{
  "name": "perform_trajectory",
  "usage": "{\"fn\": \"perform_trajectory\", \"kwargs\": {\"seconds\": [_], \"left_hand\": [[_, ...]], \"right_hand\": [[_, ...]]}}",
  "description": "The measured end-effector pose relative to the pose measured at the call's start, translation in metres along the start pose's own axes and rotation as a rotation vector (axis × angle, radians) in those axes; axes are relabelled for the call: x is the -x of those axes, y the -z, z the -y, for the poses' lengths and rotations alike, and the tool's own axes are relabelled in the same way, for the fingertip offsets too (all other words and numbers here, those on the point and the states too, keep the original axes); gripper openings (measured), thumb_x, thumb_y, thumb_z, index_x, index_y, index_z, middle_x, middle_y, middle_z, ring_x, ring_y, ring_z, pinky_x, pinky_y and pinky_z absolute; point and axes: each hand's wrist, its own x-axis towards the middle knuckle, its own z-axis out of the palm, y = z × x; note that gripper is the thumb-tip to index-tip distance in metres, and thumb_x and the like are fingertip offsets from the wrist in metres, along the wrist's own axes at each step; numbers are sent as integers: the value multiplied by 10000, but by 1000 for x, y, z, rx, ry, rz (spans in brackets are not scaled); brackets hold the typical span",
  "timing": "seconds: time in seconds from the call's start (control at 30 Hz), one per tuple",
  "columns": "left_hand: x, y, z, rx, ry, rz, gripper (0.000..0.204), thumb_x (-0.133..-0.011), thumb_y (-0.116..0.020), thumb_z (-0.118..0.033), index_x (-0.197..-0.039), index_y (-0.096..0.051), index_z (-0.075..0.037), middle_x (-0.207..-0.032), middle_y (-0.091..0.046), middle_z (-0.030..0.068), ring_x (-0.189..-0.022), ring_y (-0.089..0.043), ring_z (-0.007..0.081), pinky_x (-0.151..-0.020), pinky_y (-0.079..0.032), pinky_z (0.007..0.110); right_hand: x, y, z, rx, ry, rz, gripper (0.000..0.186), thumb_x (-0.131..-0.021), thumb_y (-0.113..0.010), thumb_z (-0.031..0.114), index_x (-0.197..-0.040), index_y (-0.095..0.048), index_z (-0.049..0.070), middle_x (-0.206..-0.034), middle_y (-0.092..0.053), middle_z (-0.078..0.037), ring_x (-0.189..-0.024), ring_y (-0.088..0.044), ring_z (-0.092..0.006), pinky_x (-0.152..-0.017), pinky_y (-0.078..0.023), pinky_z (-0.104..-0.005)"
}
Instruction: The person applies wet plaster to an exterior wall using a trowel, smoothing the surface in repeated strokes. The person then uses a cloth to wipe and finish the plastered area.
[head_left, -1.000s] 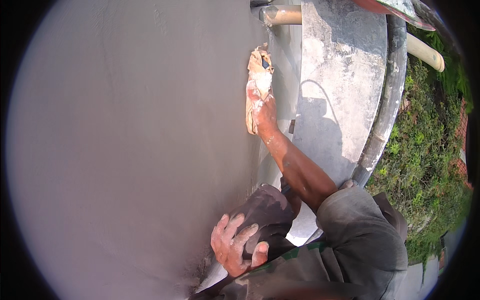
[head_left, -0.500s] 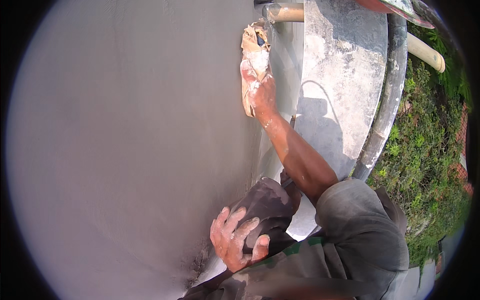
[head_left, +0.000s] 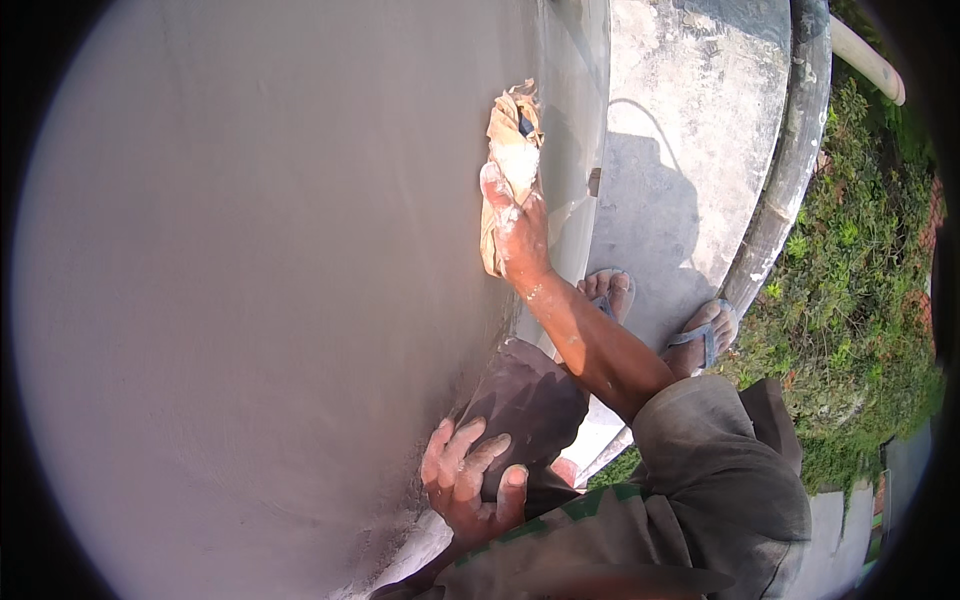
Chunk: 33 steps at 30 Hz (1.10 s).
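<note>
My right hand is closed around a crumpled tan paper-like wad, dusted with white powder and showing a dark blue patch near its far end. The wad lies against the smooth grey wall, close to its right edge. My left hand rests on my dark-trousered knee, beside the wall, fingers spread and holding nothing. Whitish dust marks the fingers of both hands.
To the right runs a pale, stained plank walkway, where my sandalled feet stand. A grey pole borders its outer side. Beyond are green shrubs and a bamboo pole end.
My right hand has come nearer to me along the wall with the wad. The view has tilted, bringing my feet into sight. My left hand stays on the knee.
</note>
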Motion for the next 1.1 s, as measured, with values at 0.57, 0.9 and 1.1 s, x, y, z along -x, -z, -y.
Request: {"fn": "perform_trajectory", "kwargs": {"seconds": [0.57,0.9,1.1], "left_hand": [[20,18,-1,-28,184,200,299,-769,-706,-251,-1011,-665,-81,-1179,-603,106,-1146,-521,382,-989,-408,523],[-33,-17,18,138,-95,-23,315,-812,-703,-334,-983,-682,-70,-1075,-646,107,-1054,-599,329,-985,-425,520],[-37,-37,-5,120,55,-255,349,-817,-691,-413,-945,-709,-89,-1083,-669,116,-1092,-586,367,-984,-416,483]], "right_hand": [[-75,-15,20,816,666,77,447,-881,-607,173,-1271,-542,-34,-1193,-592,-201,-1056,-574,-310,-970,-437,-375],[-133,49,-37,50,-593,-371,593,-906,-617,417,-1318,-523,1,-1195,-599,-129,-1089,-574,-252,-916,-450,-358],[-213,9,22,326,312,127,588,-893,-635,411,-1264,-544,-36,-1099,-651,-173,-1016,-602,-288,-911,-440,-385]]}}
